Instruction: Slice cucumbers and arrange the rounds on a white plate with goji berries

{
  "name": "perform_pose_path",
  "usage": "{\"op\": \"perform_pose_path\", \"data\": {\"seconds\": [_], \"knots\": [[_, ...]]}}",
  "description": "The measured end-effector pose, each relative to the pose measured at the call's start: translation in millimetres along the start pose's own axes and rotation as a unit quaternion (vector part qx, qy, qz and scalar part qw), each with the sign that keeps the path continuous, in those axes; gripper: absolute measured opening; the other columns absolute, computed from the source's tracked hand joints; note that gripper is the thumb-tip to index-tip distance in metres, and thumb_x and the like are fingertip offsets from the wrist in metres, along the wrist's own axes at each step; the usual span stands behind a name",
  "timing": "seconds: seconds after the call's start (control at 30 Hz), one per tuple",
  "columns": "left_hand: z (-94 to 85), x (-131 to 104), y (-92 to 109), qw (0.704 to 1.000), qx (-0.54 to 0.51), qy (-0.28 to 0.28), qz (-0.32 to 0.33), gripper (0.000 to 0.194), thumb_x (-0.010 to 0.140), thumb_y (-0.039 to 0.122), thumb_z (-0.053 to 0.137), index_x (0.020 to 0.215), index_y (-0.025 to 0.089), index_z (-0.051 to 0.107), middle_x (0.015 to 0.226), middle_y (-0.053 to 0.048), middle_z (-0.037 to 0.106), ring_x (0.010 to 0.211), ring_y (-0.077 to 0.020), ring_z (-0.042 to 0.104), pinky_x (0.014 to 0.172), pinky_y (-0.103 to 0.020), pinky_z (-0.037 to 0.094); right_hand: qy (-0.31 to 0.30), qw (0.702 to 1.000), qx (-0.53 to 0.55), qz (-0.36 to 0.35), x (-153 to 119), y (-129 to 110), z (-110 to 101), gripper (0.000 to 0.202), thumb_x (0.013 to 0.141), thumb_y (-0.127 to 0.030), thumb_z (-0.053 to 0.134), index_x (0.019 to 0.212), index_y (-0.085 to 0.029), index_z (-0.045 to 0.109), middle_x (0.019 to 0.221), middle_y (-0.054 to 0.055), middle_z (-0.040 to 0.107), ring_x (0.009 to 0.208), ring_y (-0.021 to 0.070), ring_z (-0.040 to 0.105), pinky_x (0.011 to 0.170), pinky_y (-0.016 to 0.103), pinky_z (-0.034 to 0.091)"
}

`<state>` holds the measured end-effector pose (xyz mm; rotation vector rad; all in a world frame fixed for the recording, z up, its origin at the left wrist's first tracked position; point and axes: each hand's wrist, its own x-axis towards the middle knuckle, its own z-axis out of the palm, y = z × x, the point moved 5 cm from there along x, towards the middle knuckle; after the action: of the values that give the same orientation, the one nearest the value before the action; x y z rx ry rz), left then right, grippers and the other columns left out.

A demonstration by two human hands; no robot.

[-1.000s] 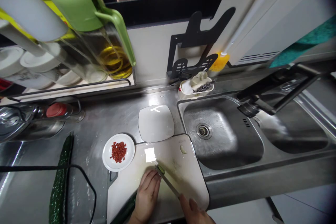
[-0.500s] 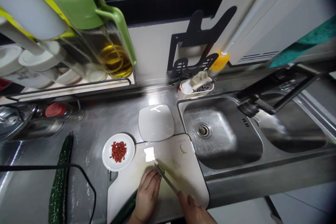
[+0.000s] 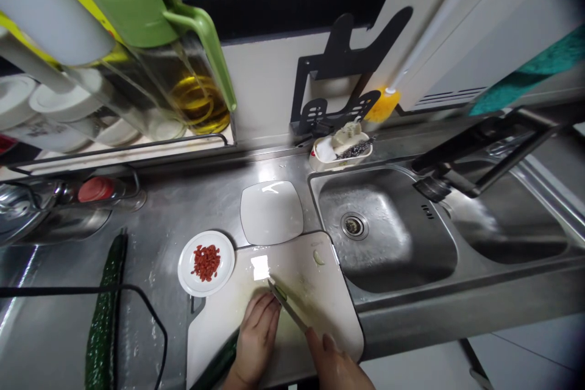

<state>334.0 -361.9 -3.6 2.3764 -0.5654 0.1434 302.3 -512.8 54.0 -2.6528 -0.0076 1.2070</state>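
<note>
My left hand is closed over a dark green cucumber, pressing it to the white cutting board; the cucumber's near end shows beside my wrist. A knife is gripped in my right hand, its blade slanting up and left to my left fingertips. Right against the blade lies a bit of cut cucumber, partly hidden. One pale slice rests near the board's far right corner.
A white plate of red berries and a square white plate sit at the board's far side. Another cucumber lies left, under a black cable. The steel sink with a black faucet is on the right.
The knife and my right hand have shifted very slightly up and left. My left hand stays in place on the cucumber.
</note>
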Motion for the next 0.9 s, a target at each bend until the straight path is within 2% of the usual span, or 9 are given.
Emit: {"op": "perform_pose_path", "data": {"seconds": [0.37, 0.7, 0.9], "knots": [[-1.4, 1, -1, 1.0, 0.006, 0.014, 0.002, 0.025, 0.089, 0.011, 0.048, 0.106, 0.017, 0.065, 0.102, -0.006, 0.069, 0.105, -0.0184, 0.062, 0.095, -0.037, 0.053, 0.045, 0.999, -0.004, -0.013, 7, -3, 3, 0.063, 0.076, 0.008, 0.021, 0.121, -0.023, 0.053, 0.095, 0.008, 0.068, 0.073, 0.018, 0.069, 0.054, 0.023, 0.046], [-2.1, 2, 0, 1.0, 0.016, 0.008, 0.014, 0.026, 0.09, 0.012, 0.046, 0.109, 0.017, 0.064, 0.102, -0.006, 0.069, 0.105, -0.0178, 0.061, 0.097, -0.037, 0.052, 0.048, 0.999, -0.011, -0.011, 21, -5, 10, 0.056, 0.082, 0.005, 0.021, 0.117, -0.022, 0.055, 0.092, 0.007, 0.067, 0.072, 0.0154, 0.068, 0.05, 0.02, 0.042], [-4.0, 4, 2, 1.0, 0.016, 0.013, 0.006, 0.027, 0.091, 0.013, 0.045, 0.109, 0.018, 0.064, 0.102, -0.006, 0.069, 0.104, -0.0183, 0.062, 0.096, -0.038, 0.053, 0.05, 0.999, 0.007, -0.012, 30, -5, 19, 0.06, 0.079, 0.008, 0.022, 0.122, -0.019, 0.054, 0.101, 0.009, 0.067, 0.078, 0.0152, 0.067, 0.062, 0.021, 0.045]]}}
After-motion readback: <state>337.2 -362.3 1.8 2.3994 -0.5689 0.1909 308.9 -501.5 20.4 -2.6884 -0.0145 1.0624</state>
